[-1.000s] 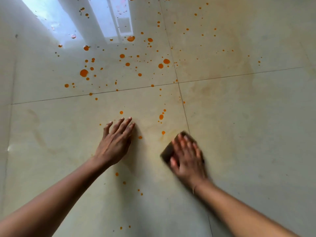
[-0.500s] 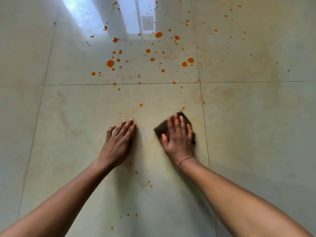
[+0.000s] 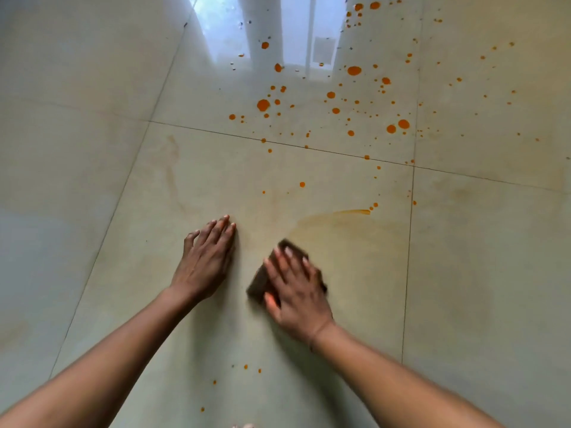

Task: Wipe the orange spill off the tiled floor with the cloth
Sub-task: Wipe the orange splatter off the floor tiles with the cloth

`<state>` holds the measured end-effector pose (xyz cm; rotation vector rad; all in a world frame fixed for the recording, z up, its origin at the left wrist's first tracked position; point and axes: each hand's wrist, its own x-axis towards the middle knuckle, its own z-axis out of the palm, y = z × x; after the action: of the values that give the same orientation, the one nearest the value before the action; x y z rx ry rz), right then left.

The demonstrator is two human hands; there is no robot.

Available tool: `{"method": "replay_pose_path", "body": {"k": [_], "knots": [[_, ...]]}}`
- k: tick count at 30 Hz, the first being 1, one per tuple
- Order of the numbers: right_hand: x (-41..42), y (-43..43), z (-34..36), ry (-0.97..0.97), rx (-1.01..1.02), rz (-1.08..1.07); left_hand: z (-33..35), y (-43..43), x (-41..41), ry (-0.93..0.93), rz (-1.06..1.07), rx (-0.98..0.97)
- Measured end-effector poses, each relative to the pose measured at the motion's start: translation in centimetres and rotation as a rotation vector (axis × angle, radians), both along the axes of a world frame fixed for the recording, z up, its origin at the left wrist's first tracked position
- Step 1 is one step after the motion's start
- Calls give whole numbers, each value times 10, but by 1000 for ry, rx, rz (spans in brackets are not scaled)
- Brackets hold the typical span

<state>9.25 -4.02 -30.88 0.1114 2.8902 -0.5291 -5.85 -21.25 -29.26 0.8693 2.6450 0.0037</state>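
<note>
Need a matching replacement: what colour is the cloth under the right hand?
Dark brown; the cloth shows, motion-blurred, in the head view.

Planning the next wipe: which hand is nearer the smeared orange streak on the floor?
Right. The right hand, pressing the cloth, sits just below-left of the streak; the left hand lies flat further left.

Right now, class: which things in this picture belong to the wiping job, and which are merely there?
Job: cloth, right hand pressing it, orange drops, orange smear, tiled floor.
Merely there: left hand flat on the floor, window reflection, thin wrist band.
</note>
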Motion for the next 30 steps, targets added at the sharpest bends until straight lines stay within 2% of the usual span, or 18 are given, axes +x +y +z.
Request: {"method": "replay_pose_path", "body": {"k": [2,4,7,9,11,14,16,20,21,23,26,28,30], "knots": [[50,14,2,-4,-1,136,0,-4,3,-21,9,9],[61,42,-2,31,52,194,-2,-10,9,-36,26,11],[0,33,1,29,79,8,-6,-20,16,-43,69,31],[-29,-3,1,26,46,-4,-7,-30,19,-31,102,34],[-10,-20,-3,33,34,150,-7,-42,22,-38,156,37],[62,5,-1,17,15,370,-5,-50,27,-61,172,32],[64,21,-4,59,49,429,-5,-51,26,-76,164,35],[-21,-30,0,34,26,145,-9,-58,23,-65,132,56],[-26,-46,1,28,5,159,-9,-61,24,-63,126,59],[-6,-58,-4,29,2,350,-8,-70,29,-44,150,53],[39,-10,-8,74,38,635,-6,-85,42,-30,198,56],[43,15,-10,87,78,758,-5,-103,60,-31,248,45],[33,0,-9,76,66,844,-8,-122,77,-22,304,43]]}}
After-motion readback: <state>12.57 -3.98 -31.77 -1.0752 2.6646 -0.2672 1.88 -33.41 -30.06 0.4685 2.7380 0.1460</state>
